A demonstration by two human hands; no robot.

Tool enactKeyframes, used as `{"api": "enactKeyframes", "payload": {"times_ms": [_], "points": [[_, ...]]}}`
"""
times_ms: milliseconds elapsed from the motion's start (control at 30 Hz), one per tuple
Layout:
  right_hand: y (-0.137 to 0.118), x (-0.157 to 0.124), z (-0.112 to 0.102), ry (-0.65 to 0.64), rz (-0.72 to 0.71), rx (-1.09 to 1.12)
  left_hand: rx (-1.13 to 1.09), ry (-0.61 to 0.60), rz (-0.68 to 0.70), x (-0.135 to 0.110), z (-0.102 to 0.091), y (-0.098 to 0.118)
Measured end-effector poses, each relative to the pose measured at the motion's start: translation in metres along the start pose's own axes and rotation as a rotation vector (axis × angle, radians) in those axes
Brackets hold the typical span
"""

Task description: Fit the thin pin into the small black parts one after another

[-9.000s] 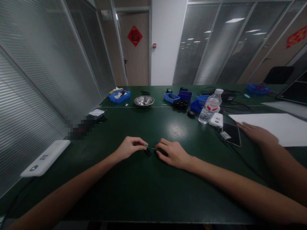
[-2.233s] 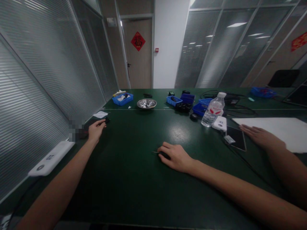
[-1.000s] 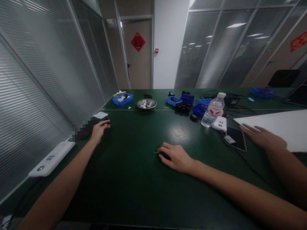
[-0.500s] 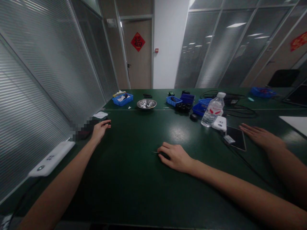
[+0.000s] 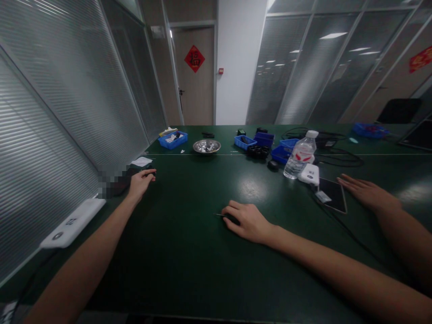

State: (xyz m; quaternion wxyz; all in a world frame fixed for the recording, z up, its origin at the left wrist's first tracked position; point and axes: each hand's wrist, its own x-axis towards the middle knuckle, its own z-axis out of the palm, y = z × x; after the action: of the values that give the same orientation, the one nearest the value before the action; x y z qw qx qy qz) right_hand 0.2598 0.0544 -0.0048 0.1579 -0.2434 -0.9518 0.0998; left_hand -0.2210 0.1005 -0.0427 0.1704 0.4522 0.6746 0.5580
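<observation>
A small black part (image 5: 150, 173) — judged light, rigid, pinchable sidewise — is touched by the left hand (image 5: 139, 182); a thin-tipped tool (image 5: 220, 215) is covered by the right hand (image 5: 248, 221); grips cannot be told.

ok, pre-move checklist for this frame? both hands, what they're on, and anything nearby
1. Left hand at the small dark object by the table's left edge: fingertips reach it, grip cannot tell.
2. Right hand lies over the dark tool, pressing it to the table: ok.
3. Tool's thin tip pokes out to the left, away from the fingers: ok.
4. Co-worker's hand lies flat beside the tablet, apart from both hands: ok.
5. Water bottle is upright, capped and beyond both hands: ok.
</observation>
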Motion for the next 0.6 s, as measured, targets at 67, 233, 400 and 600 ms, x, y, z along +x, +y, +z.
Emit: {"api": "enactKeyframes", "payload": {"times_ms": [67,233,400,600], "points": [[0.000,0.000,-0.001,0.000,0.001,0.006,0.005,-0.007,-0.003,-0.002,0.001,0.004],[0.000,0.000,-0.002,-0.013,0.010,0.006,0.000,-0.124,0.011,-0.014,0.007,0.018],[-0.001,0.000,-0.003,-0.019,0.020,-0.007,0.022,-0.344,0.040,-0.039,0.030,0.046],[-0.001,0.000,-0.003,-0.011,0.016,-0.005,0.151,-0.805,0.249,-0.106,0.073,0.098]]}}
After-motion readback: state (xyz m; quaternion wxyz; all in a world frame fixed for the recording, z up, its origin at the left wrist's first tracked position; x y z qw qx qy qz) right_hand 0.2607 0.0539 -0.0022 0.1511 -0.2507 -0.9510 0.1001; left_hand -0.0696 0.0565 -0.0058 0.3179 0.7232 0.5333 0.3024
